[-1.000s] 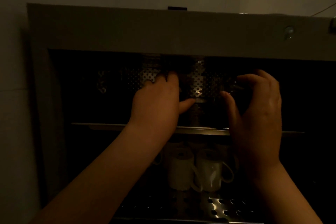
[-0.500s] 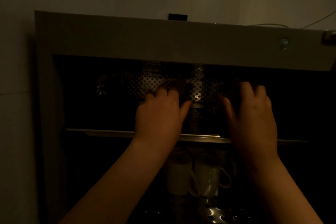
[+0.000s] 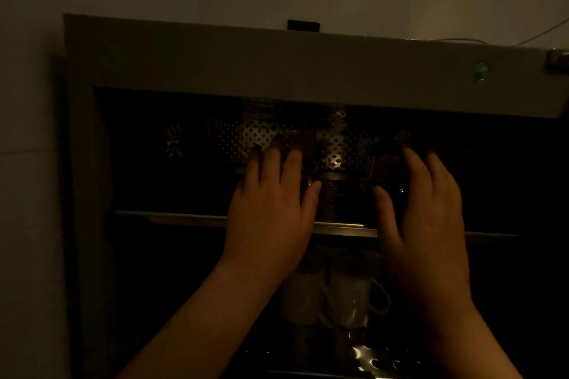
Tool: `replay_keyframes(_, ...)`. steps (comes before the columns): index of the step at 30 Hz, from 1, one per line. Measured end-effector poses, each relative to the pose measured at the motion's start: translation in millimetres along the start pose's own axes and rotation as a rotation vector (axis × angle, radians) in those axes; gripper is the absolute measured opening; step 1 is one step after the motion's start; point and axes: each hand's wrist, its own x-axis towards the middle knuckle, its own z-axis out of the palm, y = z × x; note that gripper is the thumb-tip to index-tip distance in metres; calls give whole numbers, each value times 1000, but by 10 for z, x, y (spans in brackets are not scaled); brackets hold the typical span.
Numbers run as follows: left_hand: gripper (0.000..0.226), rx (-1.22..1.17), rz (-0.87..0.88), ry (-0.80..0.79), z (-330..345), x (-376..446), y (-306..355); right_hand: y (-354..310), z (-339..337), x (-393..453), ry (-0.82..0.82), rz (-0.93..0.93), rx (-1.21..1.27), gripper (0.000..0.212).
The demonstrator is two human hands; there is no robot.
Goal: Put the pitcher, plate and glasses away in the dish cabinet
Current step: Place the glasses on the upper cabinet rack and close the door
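Both hands reach into the upper compartment of the dish cabinet [image 3: 191,68], a pale metal box against the wall with a dark open front. The scene is very dim, and whatever glassware sits between the hands on the upper shelf [image 3: 172,216] is hard to make out; only faint reflections show there, so I cannot tell whether it is a pitcher or a glass.

The left hand [image 3: 271,209] is raised with its back to the camera, fingers extended upward and slightly spread, thumb angled toward the centre. Its grip looks open, fingers straight rather than curled round anything. The right hand [image 3: 428,215] mirrors it, fingers pointing up into the dark and thumb stretched inward; its fingertips vanish in shadow, and nothing is plainly clamped in it.

Behind the hands, the perforated metal back panel [image 3: 255,138] catches a little light. On the lower level, below the shelf edge and between the forearms, stand two white mugs [image 3: 354,301] side by side, touching or nearly so, the right one's handle turned to the right. In front of them lies a perforated metal tray [image 3: 378,361].
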Motion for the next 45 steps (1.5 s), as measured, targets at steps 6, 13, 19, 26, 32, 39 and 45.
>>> replay_keyframes(6, 53, 54, 67, 114, 95, -76, -19, 11, 132, -199, 35, -52, -67, 57)
replay_keyframes(13, 51, 47, 97, 101, 167, -80, -31, 67, 161, -220, -33, -63, -136, 56)
replay_keyframes(19, 53, 32, 89, 118, 203, -244, -7, 115, 83, -336, -81, -122, -160, 55)
replay_keyframes(26, 62, 152, 104, 21, 278, -570, 111, 279, -160, -565, -251, -161, -196, 61)
replay_keyframes(32, 63, 9, 94, -100, 190, -797, 332, 422, -744, -801, -383, -90, -339, 66)
replay_keyframes(39, 66, -298, 217, -157, 0, -1127, 887, 443, -1590, -965, -380, 0, -515, 65)
replay_keyframes(45, 64, -511, 362, -140, -263, -1473, 1552, 432, -2472, -1285, -387, 162, -656, 65)
